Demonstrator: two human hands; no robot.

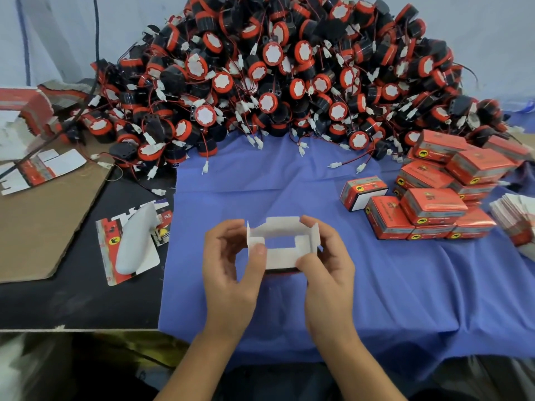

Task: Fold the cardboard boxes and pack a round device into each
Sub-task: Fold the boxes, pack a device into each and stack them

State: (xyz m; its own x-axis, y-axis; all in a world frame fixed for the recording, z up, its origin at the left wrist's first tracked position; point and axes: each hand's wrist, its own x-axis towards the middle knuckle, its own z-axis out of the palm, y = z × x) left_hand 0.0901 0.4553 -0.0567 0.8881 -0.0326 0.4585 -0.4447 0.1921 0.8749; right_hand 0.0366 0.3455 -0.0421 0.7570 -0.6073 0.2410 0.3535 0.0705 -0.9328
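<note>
Half-folded cardboard box (282,241), white inside up, over blue cloth (289,180) near worktop (81,302) front edge, pinched at either end by left hand (228,264) and right hand (327,264). Heaped round devices (275,73) along far edge; closed red boxes (434,204) at right edge.

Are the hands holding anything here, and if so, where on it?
Both hands hold one half-folded cardboard box: the left hand pinches its left end and the right hand its right end, with the flaps open.
</note>
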